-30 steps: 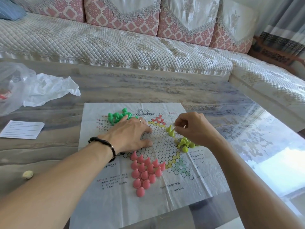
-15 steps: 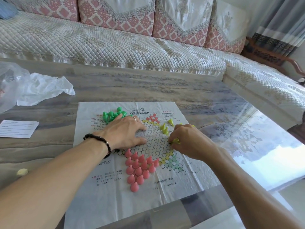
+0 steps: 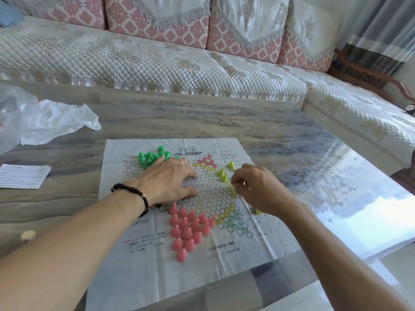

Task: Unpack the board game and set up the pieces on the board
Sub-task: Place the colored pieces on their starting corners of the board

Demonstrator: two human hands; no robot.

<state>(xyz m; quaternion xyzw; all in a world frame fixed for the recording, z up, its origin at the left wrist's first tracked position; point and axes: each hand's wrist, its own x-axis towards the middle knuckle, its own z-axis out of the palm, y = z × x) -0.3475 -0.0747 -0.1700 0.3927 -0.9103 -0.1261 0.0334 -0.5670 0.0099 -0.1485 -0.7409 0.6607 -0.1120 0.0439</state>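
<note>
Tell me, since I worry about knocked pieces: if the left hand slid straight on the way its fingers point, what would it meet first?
The left hand lies flat on the board, fingers pointing right. Bare hexagons lie ahead; the first things met would likely be the yellow pieces or the right hand.

Bare forearms, a black beaded bracelet [image 3: 134, 194] on the left wrist, a ring [image 3: 181, 161] on that hand.

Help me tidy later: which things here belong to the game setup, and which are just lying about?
Game setup:
paper board
pink pieces
green pieces
yellow pieces

Lying about:
plastic bag
paper slip
small pale lump
</note>
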